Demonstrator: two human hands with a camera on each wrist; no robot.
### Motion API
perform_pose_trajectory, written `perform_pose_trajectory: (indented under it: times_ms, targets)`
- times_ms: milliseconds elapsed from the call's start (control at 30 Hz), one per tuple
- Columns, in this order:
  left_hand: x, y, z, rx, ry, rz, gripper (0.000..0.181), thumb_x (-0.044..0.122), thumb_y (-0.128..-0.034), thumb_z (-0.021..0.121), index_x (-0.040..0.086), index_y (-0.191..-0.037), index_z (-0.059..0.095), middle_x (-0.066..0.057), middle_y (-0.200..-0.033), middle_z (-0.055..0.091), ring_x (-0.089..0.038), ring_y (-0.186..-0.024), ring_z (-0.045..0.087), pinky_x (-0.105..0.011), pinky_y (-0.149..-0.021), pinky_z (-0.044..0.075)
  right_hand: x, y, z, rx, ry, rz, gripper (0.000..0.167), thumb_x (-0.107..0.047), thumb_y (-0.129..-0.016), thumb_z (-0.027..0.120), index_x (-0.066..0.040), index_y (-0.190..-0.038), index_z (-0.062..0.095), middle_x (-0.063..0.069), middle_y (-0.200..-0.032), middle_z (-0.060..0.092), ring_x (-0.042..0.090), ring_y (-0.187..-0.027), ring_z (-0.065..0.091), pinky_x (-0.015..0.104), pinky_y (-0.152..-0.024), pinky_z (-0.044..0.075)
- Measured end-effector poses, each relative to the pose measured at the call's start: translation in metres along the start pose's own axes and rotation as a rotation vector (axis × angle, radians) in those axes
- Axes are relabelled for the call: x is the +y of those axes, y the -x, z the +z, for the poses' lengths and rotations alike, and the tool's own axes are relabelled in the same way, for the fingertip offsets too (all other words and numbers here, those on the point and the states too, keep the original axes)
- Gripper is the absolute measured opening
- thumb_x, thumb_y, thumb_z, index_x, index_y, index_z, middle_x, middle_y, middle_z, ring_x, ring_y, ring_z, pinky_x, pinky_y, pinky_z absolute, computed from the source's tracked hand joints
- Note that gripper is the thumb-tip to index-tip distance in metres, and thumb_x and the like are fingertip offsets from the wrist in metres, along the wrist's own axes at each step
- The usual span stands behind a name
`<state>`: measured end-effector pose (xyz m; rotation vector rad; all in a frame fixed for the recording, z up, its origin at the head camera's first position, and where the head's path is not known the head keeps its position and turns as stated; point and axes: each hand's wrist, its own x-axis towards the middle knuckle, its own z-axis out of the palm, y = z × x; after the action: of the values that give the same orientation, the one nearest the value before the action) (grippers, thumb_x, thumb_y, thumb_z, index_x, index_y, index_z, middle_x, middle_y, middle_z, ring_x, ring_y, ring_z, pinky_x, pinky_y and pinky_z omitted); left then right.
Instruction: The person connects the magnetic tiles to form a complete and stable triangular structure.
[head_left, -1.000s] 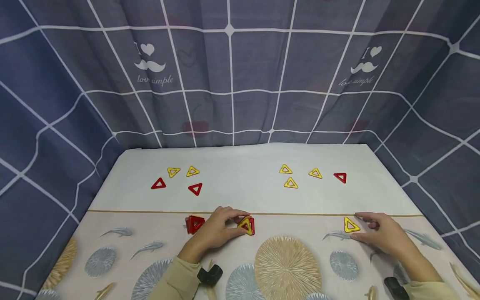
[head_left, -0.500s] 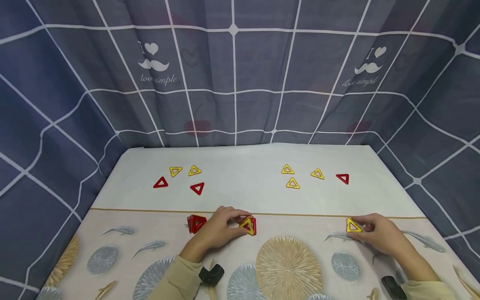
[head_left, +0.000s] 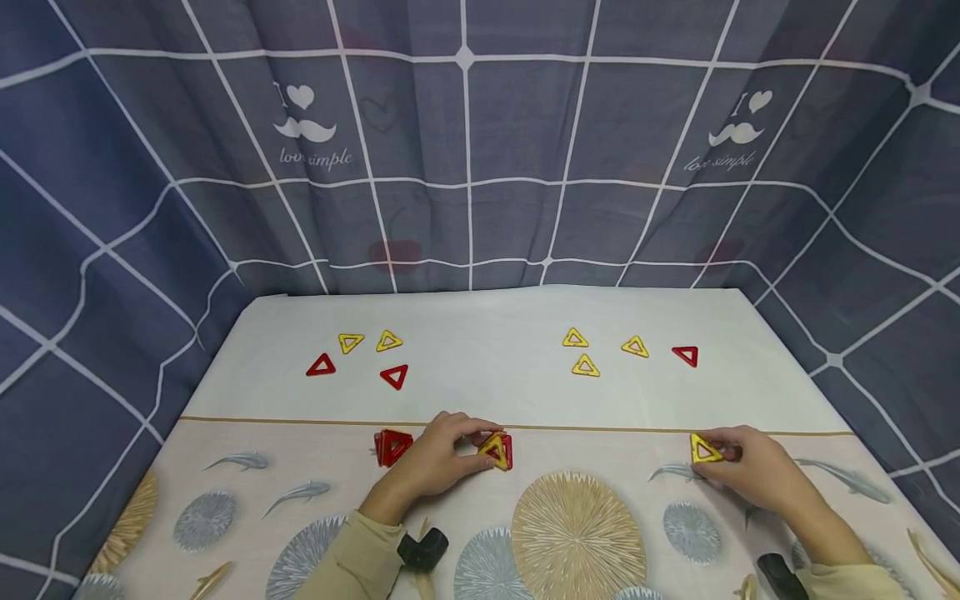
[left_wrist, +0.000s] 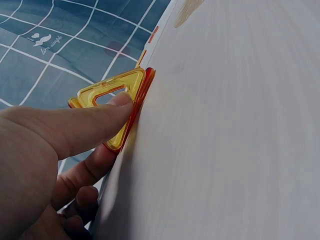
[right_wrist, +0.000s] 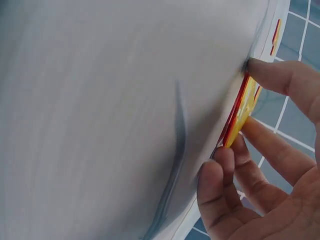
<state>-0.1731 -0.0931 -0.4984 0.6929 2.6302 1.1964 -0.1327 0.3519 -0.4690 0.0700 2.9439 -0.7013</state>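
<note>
Near the middle of the table my left hand [head_left: 442,457] holds a yellow triangular magnetic tile [head_left: 492,451] between thumb and fingers. A red triangular tile [head_left: 507,450] lies against it, its edge also seen in the left wrist view. Just left of that wrist sits a group of overlapping red triangular tiles [head_left: 393,447]. On the right, my right hand [head_left: 757,467] pinches another yellow triangular tile [head_left: 705,450] by its edges. In the right wrist view, a red layer [right_wrist: 236,111] shows along the underside of this yellow tile [right_wrist: 243,112].
Beyond the brown line [head_left: 585,428], the white strip carries scattered triangles: two yellow [head_left: 350,342] and two red [head_left: 321,365] at left, several yellow [head_left: 586,366] and one red [head_left: 686,356] at right. A dark checked curtain [head_left: 465,158] surrounds the back and sides.
The right hand's fingers have come in around the yellow tile's edges, and the tile is now turned slightly. The left hand stays in place with its tiles.
</note>
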Motion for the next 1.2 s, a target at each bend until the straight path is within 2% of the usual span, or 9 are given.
perform_pose_trajectory:
  times_ms: [200, 367, 500, 667, 967, 1200]
  targets:
    - [0.0, 0.0, 0.0, -0.003, -0.001, -0.007, 0.042, 0.029, -0.0858, 0.082, 0.029, -0.126, 0.07, 0.013, -0.101, 0.061, -0.014, -0.103, 0.05, -0.042, -0.09, 0.044, -0.003, 0.002, 0.001, 0.011, 0.024, 0.001, 0.073, -0.049, -0.077, 0.085, 0.007, -0.12, 0.069, 0.014, -0.097, 0.065, 0.026, -0.084, 0.055, 0.044, -0.069, 0.048]
    - [0.0, 0.0, 0.001, -0.007, 0.0, -0.009, 0.042, 0.031, -0.0862, 0.082, 0.029, -0.127, 0.07, 0.014, -0.102, 0.06, -0.014, -0.105, 0.05, -0.043, -0.091, 0.044, -0.004, 0.003, 0.002, 0.034, 0.027, 0.068, 0.08, -0.057, -0.075, 0.083, 0.009, -0.117, 0.067, 0.015, -0.095, 0.068, 0.03, -0.087, 0.062, 0.051, -0.074, 0.05]
    - [0.0, 0.0, 0.0, -0.009, 0.0, -0.01, 0.043, 0.031, -0.086, 0.082, 0.03, -0.127, 0.07, 0.014, -0.102, 0.06, -0.014, -0.104, 0.05, -0.043, -0.09, 0.044, -0.006, 0.004, 0.001, 0.033, 0.007, 0.115, 0.076, -0.055, -0.075, 0.084, 0.009, -0.112, 0.066, 0.014, -0.093, 0.068, 0.03, -0.086, 0.063, 0.048, -0.072, 0.05]
    - [-0.001, 0.0, 0.0, -0.006, -0.008, -0.005, 0.042, 0.031, -0.0863, 0.082, 0.03, -0.127, 0.07, 0.014, -0.102, 0.06, -0.013, -0.103, 0.05, -0.043, -0.09, 0.044, -0.009, 0.002, 0.0, 0.016, -0.005, 0.133, 0.066, -0.05, -0.074, 0.086, 0.006, -0.104, 0.068, 0.008, -0.089, 0.066, 0.025, -0.081, 0.062, 0.04, -0.067, 0.048]
    - [0.0, 0.0, 0.0, -0.007, -0.004, -0.009, 0.042, 0.032, -0.0857, 0.082, 0.03, -0.126, 0.07, 0.015, -0.1, 0.059, -0.014, -0.102, 0.05, -0.042, -0.089, 0.044, -0.013, 0.001, 0.003, 0.055, -0.04, 0.065, 0.057, -0.034, -0.074, 0.09, 0.006, -0.108, 0.068, 0.01, -0.092, 0.069, 0.027, -0.084, 0.065, 0.04, -0.068, 0.051]
    - [0.0, 0.001, 0.0, -0.004, -0.01, -0.018, 0.043, 0.033, -0.0854, 0.082, 0.031, -0.126, 0.07, 0.015, -0.1, 0.059, -0.013, -0.102, 0.05, -0.043, -0.089, 0.044, -0.031, 0.0, 0.01, 0.122, -0.139, -0.052, 0.056, -0.032, -0.075, 0.091, 0.002, -0.116, 0.07, 0.015, -0.104, 0.071, 0.03, -0.093, 0.069, 0.029, -0.07, 0.053]
